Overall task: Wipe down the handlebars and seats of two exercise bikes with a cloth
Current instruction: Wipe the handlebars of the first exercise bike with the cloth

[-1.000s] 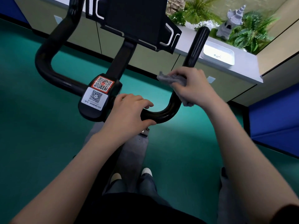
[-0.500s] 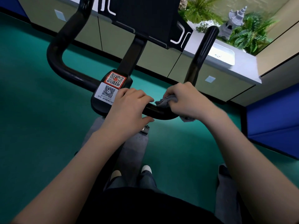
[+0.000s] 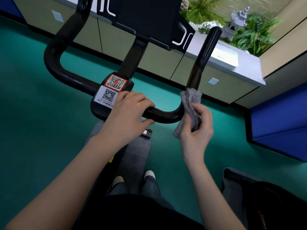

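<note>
Hands apart: left hand curls over the handlebar just right of the centre clamp and steadies it. Right hand pinches a folded grey cloth between thumb and fingers.

Cloth sits at 3 o'clock from frame centre, its top edge against the bar's right bend, where the right upright begins. Contact looks light; can't tell if it's pressing.

Progress, my read: early. The wipe is on the right bend of bike one's handlebar.
- No streaks or wet marks on the black bar, so can't tell which stretches are already done.
- Left loop at 10 o'clock and the upper right upright at 1 o'clock have no hand or cloth on them.
- Section under the left hand needs a regrip to reach.
- Seat is out of view; state unknown.
- Second bike looks untouched. A dark object at 5 o'clock may be part of it, not sure.

Around it: two QR stickers on the clamp at 10 o'clock and a black screen mount at 12. A counter with a white tray and plants is at 2 o'clock, blue pads at 3. Green floor below.
</note>
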Demonstrator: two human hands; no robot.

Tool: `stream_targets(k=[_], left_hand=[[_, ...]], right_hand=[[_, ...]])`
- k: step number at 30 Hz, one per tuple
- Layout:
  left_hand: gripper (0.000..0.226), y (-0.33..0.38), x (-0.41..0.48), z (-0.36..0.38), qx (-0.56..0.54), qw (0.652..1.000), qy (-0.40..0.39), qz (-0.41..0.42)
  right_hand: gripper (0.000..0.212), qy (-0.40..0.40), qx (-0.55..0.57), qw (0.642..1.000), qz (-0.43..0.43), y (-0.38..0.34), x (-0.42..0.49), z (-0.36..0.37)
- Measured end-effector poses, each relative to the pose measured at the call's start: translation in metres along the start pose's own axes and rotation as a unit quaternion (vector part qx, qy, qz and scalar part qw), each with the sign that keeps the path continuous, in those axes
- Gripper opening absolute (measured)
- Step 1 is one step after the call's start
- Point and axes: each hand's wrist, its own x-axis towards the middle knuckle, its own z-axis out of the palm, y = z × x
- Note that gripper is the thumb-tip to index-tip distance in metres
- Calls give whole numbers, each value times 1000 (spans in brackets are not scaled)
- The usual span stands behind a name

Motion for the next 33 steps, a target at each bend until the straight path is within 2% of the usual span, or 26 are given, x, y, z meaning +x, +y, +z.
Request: stream_targets(k=[3, 6, 11, 14, 17, 19, 22, 26, 33], left_hand=[[37, -2, -1, 1, 3, 1000, 0, 4], [36, -2, -1, 2, 4, 1000, 2, 6], [33, -4, -1, 2, 2, 1000, 6, 14], [33, -4, -1, 3, -1, 1000, 11, 14], [33, -4, -2, 4, 1, 1000, 13, 13], [34, -4, -2, 4, 0, 1000, 12, 12], [34, -5, -2, 4, 2, 1000, 11, 13], [34, -5, -3, 6, 9, 1000, 15, 12], [34, -5, -3, 8, 14, 1000, 17, 13]], right_hand=[[23, 26, 15, 999, -23, -1, -17, 9], [23, 19, 26, 999, -43, -9, -34, 18], [21, 17, 59, 998, -21, -14, -43, 16], [24, 89, 99, 989, 59, -1, -40, 0], [25, 161, 169, 948, 214, 14, -27, -5], [26, 164, 218, 925, 263, 17, -17, 4], [28, 128, 253, 920, 271, 10, -15, 22], [29, 145, 276, 905, 289, 4, -29, 33], [29, 102, 312, 891, 313, 11, -55, 28]])
